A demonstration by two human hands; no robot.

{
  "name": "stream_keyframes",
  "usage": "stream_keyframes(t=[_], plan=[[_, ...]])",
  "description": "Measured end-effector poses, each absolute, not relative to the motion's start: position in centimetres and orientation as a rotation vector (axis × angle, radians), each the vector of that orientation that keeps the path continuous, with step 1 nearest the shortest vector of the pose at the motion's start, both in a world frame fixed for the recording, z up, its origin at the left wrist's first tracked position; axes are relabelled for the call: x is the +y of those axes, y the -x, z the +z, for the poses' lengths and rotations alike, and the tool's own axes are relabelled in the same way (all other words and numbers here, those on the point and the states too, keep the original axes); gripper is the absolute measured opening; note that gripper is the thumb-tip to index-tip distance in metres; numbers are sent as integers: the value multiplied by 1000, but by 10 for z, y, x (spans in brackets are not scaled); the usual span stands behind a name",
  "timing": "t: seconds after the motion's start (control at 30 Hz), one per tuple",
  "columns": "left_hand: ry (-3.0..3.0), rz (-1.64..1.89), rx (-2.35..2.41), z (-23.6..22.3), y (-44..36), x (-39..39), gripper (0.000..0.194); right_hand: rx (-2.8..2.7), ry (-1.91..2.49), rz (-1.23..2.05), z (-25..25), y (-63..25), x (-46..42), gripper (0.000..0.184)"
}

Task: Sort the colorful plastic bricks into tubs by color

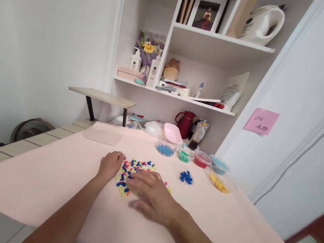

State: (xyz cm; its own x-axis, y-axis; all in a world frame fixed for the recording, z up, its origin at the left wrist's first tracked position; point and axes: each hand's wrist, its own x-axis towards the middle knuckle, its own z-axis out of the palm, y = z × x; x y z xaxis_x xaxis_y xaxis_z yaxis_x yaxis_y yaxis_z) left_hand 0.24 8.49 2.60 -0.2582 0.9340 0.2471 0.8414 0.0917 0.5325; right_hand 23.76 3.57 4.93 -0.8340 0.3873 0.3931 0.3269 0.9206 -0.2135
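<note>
On the pink table cover [68, 166] lies a spread pile of small capsule-like pieces [122, 177] in blue, yellow, pink, white and orange. My right hand [151, 197] is over the middle and right of this pile, palm down with fingers apart. It hides part of the pile, and its fingertips are slightly blurred. At the pile's left edge rests my left hand [112, 165], bent round toward the pieces; most of its fingers are hidden. A separate small heap of dark blue pieces [186, 177] sits to the right of my right hand.
Behind stand clear tubs with blue pieces [165, 149], green pieces [184, 156], red pieces [202, 161] and yellow pieces [219, 183], plus a light-blue-topped tub [219, 163]. A pink container [172, 133], a red jug [185, 124] and a clear lid-like tray [102, 135] lie farther back.
</note>
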Motion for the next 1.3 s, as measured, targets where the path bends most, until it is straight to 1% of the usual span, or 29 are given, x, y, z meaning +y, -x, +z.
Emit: stream_keyframes(t=[0.07,0.17,0.27,0.37,0.43,0.57,0.7,0.93,1.13,1.3], plan=[[-1813,902,2203,26,-3,83,38,-2763,455,157,46,-229,30,54],[-1810,907,2206,27,-3,82,37,-2840,420,114,42,-222,28,46],[-1805,907,2204,27,-3,82,38,-2785,481,91,41,-220,33,40],[-1803,900,2200,27,-2,83,39,-2669,594,81,44,-229,42,24],[-1797,893,2199,26,-1,84,39,-2564,678,124,45,-239,51,19],[-1793,892,2186,25,0,86,39,-2223,896,263,43,-265,72,28],[-1787,889,2181,26,0,87,39,-1994,1036,305,39,-279,85,28],[-1784,884,2180,26,0,88,39,-2129,1127,348,34,-270,80,29],[-1781,878,2177,27,-1,87,40,-2291,1067,263,28,-265,76,38],[-1786,889,2170,26,0,87,40,-2345,985,225,29,-261,71,52]])
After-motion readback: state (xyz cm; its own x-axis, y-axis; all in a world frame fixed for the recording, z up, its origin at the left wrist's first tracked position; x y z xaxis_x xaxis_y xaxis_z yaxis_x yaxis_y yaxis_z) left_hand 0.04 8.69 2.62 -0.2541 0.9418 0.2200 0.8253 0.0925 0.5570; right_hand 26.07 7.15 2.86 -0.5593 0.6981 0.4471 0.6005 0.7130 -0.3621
